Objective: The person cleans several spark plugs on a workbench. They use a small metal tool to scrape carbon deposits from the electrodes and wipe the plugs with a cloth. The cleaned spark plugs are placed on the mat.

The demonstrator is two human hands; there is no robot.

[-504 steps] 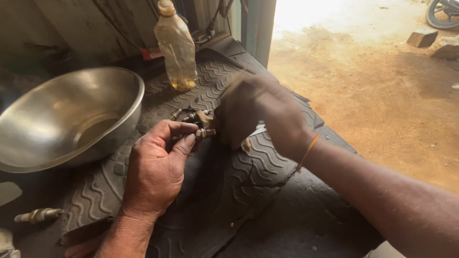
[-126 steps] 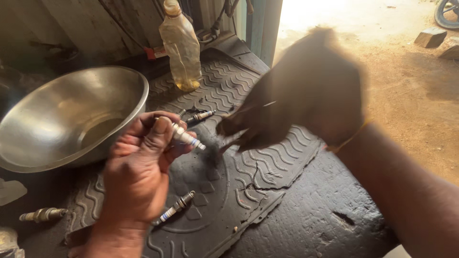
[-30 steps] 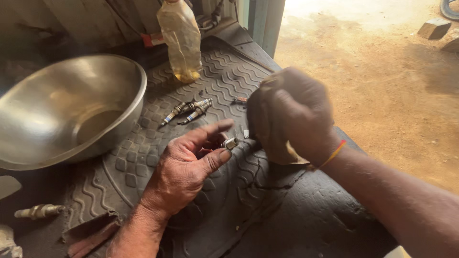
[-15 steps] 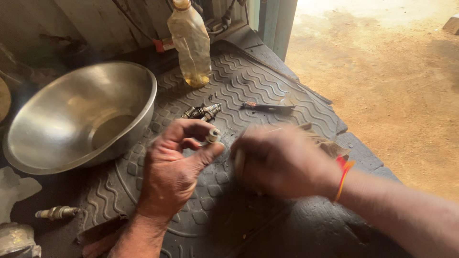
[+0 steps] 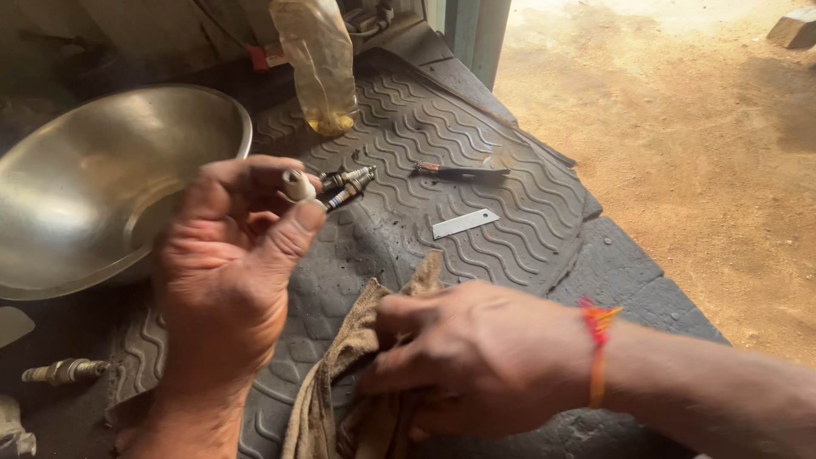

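On the dark rubber mat (image 5: 476, 127) with its wavy ribbed pattern, the left hand (image 5: 225, 280) is raised with thumb and fingers pinched around a small spark plug (image 5: 299, 184), whose white end shows above the thumb tip. The right hand (image 5: 476, 361), an orange thread at its wrist, lies lower on the mat with its fingers closed over a crumpled brown rag (image 5: 348, 374). Just beyond the held plug, two more spark plugs (image 5: 347, 183) lie side by side on the mat. Further right rest a thin dark tool (image 5: 463, 170) and, nearer, a flat pale metal strip (image 5: 465, 223), the two apart from each other. At the mat's far edge stands a clear plastic bottle (image 5: 316, 64) with a little yellowish liquid at its base; any label on it cannot be made out. A small red object (image 5: 259, 58) sits just left of the bottle. A wide steel bowl (image 5: 93, 183) fills the left side, touching the mat's edge. Another metal fitting (image 5: 64, 371) lies at the lower left on the dark surface. To the right, sunlit bare dirt ground (image 5: 680, 161) stretches away beyond a grey-green post (image 5: 476, 34).
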